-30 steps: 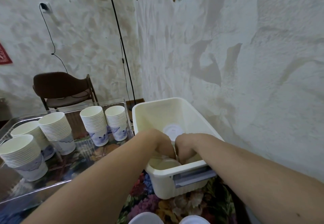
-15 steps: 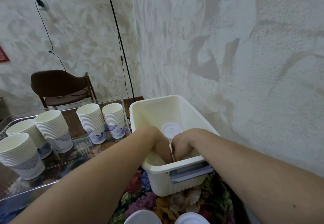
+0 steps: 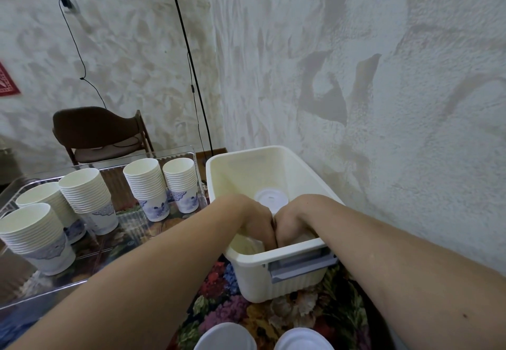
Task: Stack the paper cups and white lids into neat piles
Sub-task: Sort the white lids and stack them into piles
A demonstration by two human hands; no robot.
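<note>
Head view, and both arms are reaching down into the cream rectangular plastic bin [image 3: 238, 166] that sits on the floral-patterned tabletop [image 3: 227, 308] against the textured wall. Left hand [image 3: 258, 222] and right hand [image 3: 290, 222] are pressed side by side, knuckles touching, down at the bin's near end. The fingers of both curl downward below the knuckles, but the near rim hides their tips, so whether they hold anything I cannot tell. Pale rounded shapes show beneath each hand, too covered to name.

Just past the hands, on the bin floor, lies a round white plastic lid [image 3: 269, 197], flat and partly covered by the knuckles. A grey handle [image 3: 302, 263] runs across the bin's near outer wall.

Off to the left, well apart from the bin, a clear plastic tray [image 3: 175, 155] carries five upright stacks of white paper cups with blue print [image 3: 146, 185], the nearest stack [image 3: 32, 234] at the left edge. At the bottom edge, two more white round lids [image 3: 226, 337] sit side by side on the tabletop, cut off by the frame.

Behind the tray stand a dark brown wooden chair [image 3: 93, 128] and a black floor lamp stem [image 3: 189, 56].
</note>
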